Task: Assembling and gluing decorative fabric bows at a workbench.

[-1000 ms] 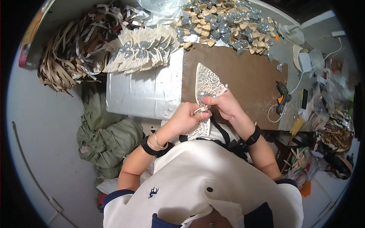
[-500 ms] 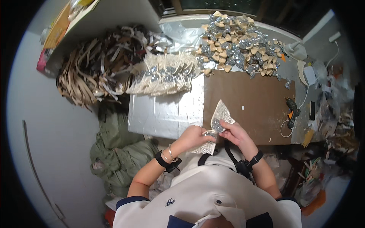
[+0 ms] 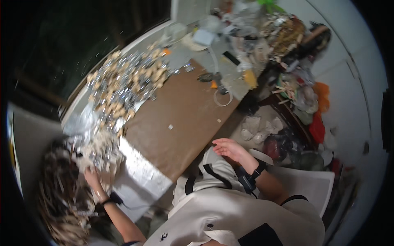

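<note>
your left hand (image 3: 92, 179) is at the stack of lace bows (image 3: 104, 149) on the left end of the counter (image 3: 141, 166), far nearer it than your right. the stack lies just ahead of those fingertips, its long axis too blurred to read; i can't tell whether that grip is together or apart. your right hand (image 3: 230, 149) hangs by your lap (image 3: 211, 162), fingers stretched out, bare.
</note>
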`<state>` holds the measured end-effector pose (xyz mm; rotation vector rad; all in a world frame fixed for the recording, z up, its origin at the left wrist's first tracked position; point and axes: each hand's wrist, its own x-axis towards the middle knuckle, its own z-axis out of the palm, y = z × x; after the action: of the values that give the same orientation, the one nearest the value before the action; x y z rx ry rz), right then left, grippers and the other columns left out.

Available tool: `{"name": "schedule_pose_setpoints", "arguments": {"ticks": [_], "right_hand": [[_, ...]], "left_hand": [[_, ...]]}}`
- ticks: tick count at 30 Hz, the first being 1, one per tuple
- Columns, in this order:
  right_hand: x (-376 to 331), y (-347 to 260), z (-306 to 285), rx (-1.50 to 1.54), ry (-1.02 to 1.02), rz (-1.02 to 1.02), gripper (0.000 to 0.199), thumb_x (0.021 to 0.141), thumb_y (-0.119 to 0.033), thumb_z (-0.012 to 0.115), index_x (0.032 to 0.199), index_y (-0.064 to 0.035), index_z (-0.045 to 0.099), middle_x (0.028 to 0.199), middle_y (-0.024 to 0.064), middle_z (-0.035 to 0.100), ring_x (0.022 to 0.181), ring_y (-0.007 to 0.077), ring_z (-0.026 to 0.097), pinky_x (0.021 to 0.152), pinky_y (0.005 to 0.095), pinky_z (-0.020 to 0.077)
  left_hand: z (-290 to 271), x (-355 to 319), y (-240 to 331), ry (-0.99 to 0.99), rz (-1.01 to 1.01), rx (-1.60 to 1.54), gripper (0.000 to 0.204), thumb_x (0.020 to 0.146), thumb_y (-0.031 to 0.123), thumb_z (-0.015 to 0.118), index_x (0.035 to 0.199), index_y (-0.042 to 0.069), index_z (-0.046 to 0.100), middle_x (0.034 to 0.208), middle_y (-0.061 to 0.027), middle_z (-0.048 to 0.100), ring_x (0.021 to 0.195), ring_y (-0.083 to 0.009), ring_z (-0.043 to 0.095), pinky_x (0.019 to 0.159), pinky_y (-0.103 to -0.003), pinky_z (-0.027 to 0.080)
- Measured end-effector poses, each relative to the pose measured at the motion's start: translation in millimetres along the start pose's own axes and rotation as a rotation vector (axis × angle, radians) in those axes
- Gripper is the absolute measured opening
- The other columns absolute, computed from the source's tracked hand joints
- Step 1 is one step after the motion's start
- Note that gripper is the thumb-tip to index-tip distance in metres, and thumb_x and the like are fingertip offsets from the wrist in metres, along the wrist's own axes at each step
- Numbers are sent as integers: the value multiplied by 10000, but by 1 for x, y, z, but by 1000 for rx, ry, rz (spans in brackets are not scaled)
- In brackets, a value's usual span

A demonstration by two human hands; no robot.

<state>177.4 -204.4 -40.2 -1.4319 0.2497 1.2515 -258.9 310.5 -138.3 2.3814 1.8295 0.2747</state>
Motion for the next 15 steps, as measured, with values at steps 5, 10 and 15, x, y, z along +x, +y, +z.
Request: {"name": "schedule_pose_setpoints", "arguments": {"ticks": [5, 10, 15], "right_hand": [[-8, -34, -112, 130, 159, -143, 260, 946, -148, 537, 1170, -29, 597, 973, 132, 675, 851, 193, 663, 797, 309, 553], [40, -127, -239, 89, 386, -234, 212, 905, -98, 543, 1090, -53, 637, 892, 90, 672, 754, 191, 659, 731, 283, 558], [170, -266, -359, -123, 652, -461, 539, 789, -203, 707, 1277, -82, 512, 1119, 106, 560, 983, 225, 579, 803, 362, 521]], "left_hand": [[8, -87, 171, -110, 90, -252, 314, 880, 218, 637, 1123, 21, 610, 1071, -193, 580, 970, -362, 601, 842, -443, 470], [25, -188, 374, -559, 487, -623, 207, 819, 68, 667, 1025, 68, 648, 1021, -123, 605, 958, -294, 617, 825, -385, 506], [33, -224, 518, -709, 735, -564, 197, 815, 113, 689, 1006, 72, 664, 1068, -162, 614, 958, -365, 608, 836, -419, 503]]}}
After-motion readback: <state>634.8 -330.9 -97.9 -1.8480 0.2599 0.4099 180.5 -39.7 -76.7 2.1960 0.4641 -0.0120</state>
